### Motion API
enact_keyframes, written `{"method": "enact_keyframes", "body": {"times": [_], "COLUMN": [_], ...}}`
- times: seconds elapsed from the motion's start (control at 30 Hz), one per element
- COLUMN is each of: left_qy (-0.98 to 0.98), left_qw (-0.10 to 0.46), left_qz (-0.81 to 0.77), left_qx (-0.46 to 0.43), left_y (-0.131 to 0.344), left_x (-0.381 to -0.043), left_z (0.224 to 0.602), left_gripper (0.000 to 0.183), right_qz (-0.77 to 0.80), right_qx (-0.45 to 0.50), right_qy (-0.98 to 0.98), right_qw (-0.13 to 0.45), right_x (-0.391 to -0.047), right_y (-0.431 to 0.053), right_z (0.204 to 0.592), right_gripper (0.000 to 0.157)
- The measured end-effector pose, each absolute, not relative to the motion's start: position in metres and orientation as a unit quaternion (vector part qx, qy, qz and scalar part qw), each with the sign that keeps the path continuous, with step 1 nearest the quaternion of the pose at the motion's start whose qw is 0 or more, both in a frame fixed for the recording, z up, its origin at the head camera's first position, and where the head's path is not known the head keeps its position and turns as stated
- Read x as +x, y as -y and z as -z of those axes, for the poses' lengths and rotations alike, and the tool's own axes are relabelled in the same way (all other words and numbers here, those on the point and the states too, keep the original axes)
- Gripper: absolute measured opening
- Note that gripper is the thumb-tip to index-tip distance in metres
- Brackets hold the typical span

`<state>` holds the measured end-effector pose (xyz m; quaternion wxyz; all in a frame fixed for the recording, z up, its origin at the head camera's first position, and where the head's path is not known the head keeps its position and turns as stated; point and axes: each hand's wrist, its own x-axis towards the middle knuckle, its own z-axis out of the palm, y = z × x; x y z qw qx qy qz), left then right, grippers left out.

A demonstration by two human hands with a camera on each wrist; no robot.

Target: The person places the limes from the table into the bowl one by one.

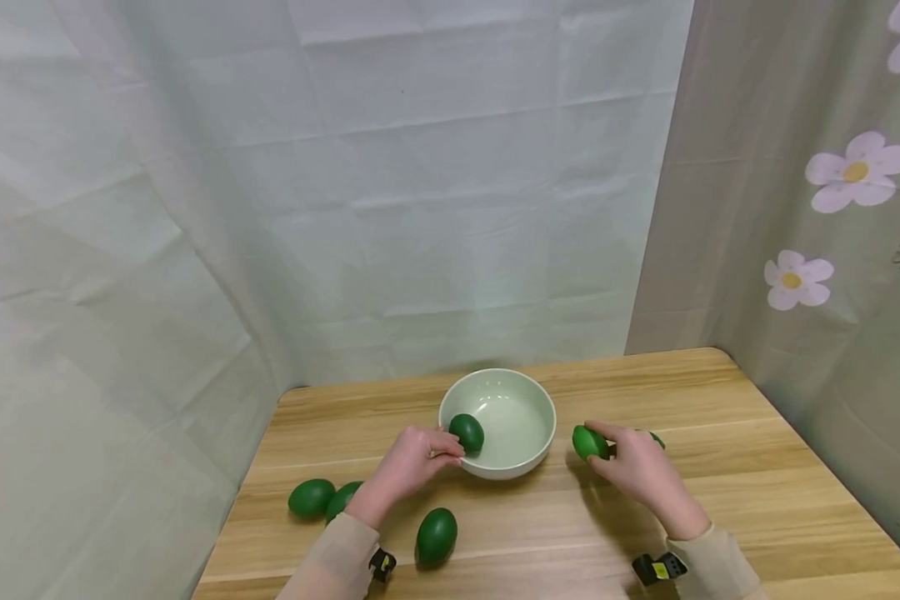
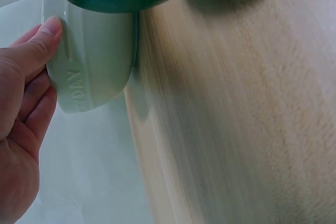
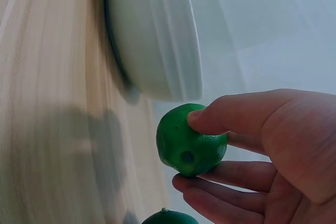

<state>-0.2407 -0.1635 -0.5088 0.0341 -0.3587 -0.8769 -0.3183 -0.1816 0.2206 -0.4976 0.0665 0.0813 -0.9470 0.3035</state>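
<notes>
In the head view, my left hand [image 1: 420, 458] is at the near left rim of a pale green bowl [image 1: 521, 421]. The left wrist view shows its thumb pressed on the bowl's outer wall [image 2: 100, 56], with the other fingers bent at the rim. Inside the bowl lies a dark green, egg-shaped fruit [image 1: 467, 433], close to those fingertips. My right hand [image 1: 637, 467] pinches a brighter green lime [image 3: 184, 142] between thumb and fingers, just right of the bowl. Another green fruit [image 1: 657, 439] is partly hidden behind this hand.
Two dark green fruits [image 1: 312, 497] lie side by side on the left of the wooden table [image 1: 540, 533], one partly covered by the left wrist. A third [image 1: 437, 536] lies in front of the bowl. Pale curtains [image 1: 450, 208] hang behind and at the sides.
</notes>
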Motion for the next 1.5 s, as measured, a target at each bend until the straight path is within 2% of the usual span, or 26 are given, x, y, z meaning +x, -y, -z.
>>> {"method": "enact_keyframes", "body": {"times": [0.3, 0.87, 1.2, 1.5], "left_qy": [0.877, 0.870, 0.876, 0.876], "left_qw": [0.039, 0.052, 0.035, 0.037], "left_qz": [0.317, 0.313, 0.320, 0.320], "left_qx": [-0.359, -0.377, -0.359, -0.360], "left_y": [0.164, 0.163, 0.162, 0.163], "left_x": [-0.240, -0.239, -0.237, -0.237], "left_z": [0.510, 0.511, 0.508, 0.507], "left_gripper": [0.014, 0.013, 0.013, 0.013], "right_qz": [-0.300, -0.307, -0.322, -0.339], "right_qx": [0.097, 0.080, 0.096, 0.109], "right_qy": [0.944, 0.942, 0.932, 0.925], "right_qw": [0.095, 0.108, 0.135, 0.131], "right_x": [-0.183, -0.183, -0.184, -0.185], "right_y": [-0.220, -0.213, -0.206, -0.195], "right_z": [0.494, 0.484, 0.480, 0.473], "right_gripper": [0.053, 0.054, 0.053, 0.051]}}
